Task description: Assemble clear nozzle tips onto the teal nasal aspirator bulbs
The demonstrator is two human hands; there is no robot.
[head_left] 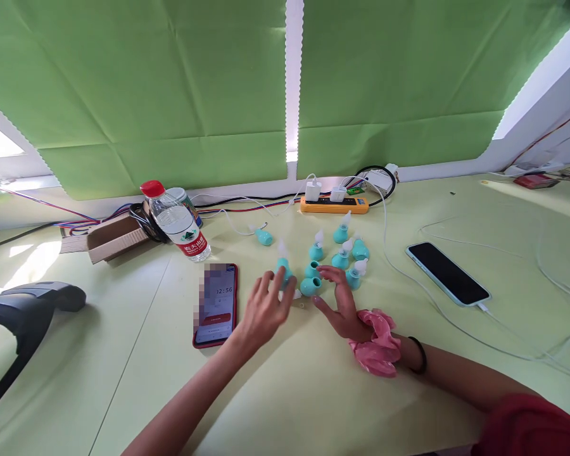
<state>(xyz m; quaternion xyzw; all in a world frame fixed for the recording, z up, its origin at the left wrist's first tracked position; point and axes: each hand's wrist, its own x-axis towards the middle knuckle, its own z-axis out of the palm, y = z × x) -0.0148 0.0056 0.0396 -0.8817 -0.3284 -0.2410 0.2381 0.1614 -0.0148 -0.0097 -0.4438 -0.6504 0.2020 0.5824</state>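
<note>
Several small teal rubber bulbs with white nozzle tips stand clustered on the pale green table. My left hand hovers with fingers spread and slightly blurred, its fingertips next to one upright bulb. A loose white tip lies just beside it. My right hand rests on the table with fingers apart, index and thumb on either side of a teal bulb without a tip. One more bulb lies apart, further back. A pink scrunchie sits on my right wrist.
A red phone showing a timer lies left of my hands. Behind it stand a water bottle and a cardboard box. An orange power strip is at the back, a charging black phone at right, a chair armrest at left.
</note>
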